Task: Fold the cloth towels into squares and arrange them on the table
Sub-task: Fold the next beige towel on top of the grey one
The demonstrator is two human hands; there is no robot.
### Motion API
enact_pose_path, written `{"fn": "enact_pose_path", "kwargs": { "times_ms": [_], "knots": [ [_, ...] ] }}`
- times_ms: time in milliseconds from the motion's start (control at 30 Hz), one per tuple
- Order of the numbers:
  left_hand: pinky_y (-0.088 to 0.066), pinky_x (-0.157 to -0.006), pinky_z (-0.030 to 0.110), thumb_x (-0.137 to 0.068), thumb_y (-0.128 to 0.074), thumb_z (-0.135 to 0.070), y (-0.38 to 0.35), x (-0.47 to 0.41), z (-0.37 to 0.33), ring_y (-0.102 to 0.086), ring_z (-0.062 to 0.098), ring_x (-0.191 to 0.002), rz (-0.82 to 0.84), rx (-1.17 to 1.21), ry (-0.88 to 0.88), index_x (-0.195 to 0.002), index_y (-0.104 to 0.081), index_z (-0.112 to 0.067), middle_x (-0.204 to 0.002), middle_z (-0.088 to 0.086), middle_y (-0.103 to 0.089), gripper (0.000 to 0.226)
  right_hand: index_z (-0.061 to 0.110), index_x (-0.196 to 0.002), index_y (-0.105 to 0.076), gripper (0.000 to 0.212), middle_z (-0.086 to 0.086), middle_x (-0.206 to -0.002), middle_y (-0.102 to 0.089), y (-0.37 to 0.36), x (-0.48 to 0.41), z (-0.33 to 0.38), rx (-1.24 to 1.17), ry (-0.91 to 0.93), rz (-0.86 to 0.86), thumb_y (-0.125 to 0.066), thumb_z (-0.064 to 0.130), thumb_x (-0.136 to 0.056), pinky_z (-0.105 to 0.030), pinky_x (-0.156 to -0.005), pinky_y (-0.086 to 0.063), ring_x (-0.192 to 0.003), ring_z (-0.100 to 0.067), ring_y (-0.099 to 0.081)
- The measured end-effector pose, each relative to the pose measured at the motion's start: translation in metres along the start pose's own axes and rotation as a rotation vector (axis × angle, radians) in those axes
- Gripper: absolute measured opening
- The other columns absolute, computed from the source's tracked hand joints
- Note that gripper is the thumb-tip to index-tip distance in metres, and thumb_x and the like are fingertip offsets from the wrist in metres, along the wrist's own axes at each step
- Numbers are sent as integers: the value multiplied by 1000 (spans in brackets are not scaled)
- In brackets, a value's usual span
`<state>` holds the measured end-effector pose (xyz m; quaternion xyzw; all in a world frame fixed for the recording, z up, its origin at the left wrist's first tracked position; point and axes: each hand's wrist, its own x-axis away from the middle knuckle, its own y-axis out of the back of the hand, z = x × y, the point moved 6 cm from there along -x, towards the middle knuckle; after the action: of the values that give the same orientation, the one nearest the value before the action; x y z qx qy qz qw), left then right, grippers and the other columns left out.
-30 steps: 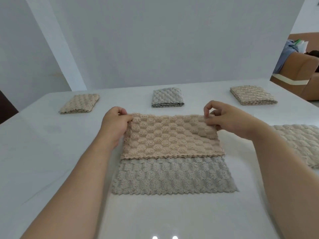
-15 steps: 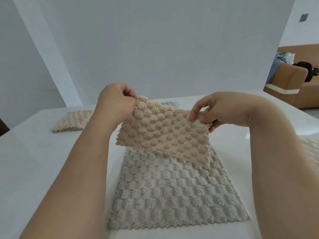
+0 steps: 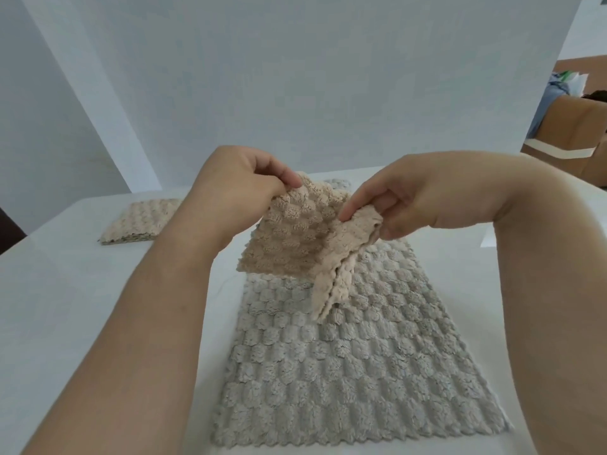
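Both hands, left hand (image 3: 236, 188) and right hand (image 3: 404, 198), are pinching the beige towel (image 3: 295, 241) by its top corners above the grey towel (image 3: 328, 356), bringing them together to halve it.

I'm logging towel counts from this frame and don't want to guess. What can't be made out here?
Head view:
1. Far grey towel: only a sliver shows behind the beige towel and right hand.
2. Flat grey towel: its far end lies hidden under the beige towel.
3. Table, right side: covered by the right forearm.
4. Beige towel's layers: bunched at the right hand's grip, uncountable.
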<state>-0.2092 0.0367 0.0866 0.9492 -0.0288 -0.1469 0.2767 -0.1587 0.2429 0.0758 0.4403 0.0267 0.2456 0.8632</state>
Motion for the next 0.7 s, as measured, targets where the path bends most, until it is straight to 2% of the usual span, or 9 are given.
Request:
{"fn": "enact_pose_path", "kwargs": {
  "times_ms": [100, 200, 300, 367, 467, 533, 633, 700],
  "knots": [
    [-58, -82, 50, -87, -68, -2, -5, 6, -8, -65, 19, -74, 28, 13, -33, -77, -80, -27, -80, -8, -77, 29, 22, -103, -75, 13, 9, -89, -79, 5, -5, 10, 23, 38, -184, -65, 16, -97, -42, -88, -59, -86, -9, -75],
    [-58, -82, 49, -86, -69, -1, -10, 11, -14, -66, 17, -72, 59, 39, -62, -82, -79, -23, -80, -3, -77, 25, 24, -91, -75, 11, 13, -71, -75, 9, -7, 17, 55, 63, -322, -68, 31, -96, -33, -70, -55, -66, -5, -70],
    [-59, -79, 44, -88, -71, -3, -13, 12, -16, -67, 14, -72, 88, 65, -75, -86, -77, -21, -82, 2, -78, 19, 28, -89, -74, 17, 17, -58, -62, 10, -10, 21, 106, 84, -391, -67, 43, -94, -26, -58, -41, -49, -2, -49],
    [-57, -73, 38, -88, -73, -5, -14, 12, -17, -67, 14, -71, 102, 83, -82, -88, -76, -20, -81, 4, -77, 15, 29, -88, -73, 18, 20, -55, -57, 8, -11, 24, 135, 95, -409, -66, 45, -94, -25, -56, -38, -48, -3, -46],
    [-58, -75, 32, -90, -70, -3, -16, 11, -18, -71, 16, -74, 112, 108, -87, -88, -76, -18, -80, 3, -77, 15, 28, -87, -72, 19, 21, -52, -54, 10, -11, 25, 136, 106, -455, -65, 44, -95, -26, -55, -37, -47, -3, -46],
    [-61, -82, 39, -91, -68, -3, -16, 11, -19, -74, 23, -80, 113, 115, -89, -88, -76, -18, -82, 4, -78, 16, 28, -85, -72, 20, 22, -49, -52, 12, -10, 24, 131, 104, -480, -65, 44, -95, -24, -54, -35, -46, -3, -45],
    [-58, -88, 56, -93, -66, -5, -17, 13, -21, -73, 36, -90, 116, 123, -97, -88, -75, -19, -83, 6, -78, 17, 29, -86, -71, 19, 23, -49, -51, 13, -10, 24, 135, 102, -496, -65, 44, -95, -23, -53, -33, -46, -1, -46],
    [-57, -88, 57, -94, -66, -7, -17, 12, -20, -72, 37, -88, 111, 124, -99, -91, -73, -21, -82, 3, -78, 16, 30, -87, -70, 18, 25, -50, -52, 12, -12, 23, 141, 89, -495, -65, 44, -95, -20, -52, -32, -46, 1, -47]
  ]
}}
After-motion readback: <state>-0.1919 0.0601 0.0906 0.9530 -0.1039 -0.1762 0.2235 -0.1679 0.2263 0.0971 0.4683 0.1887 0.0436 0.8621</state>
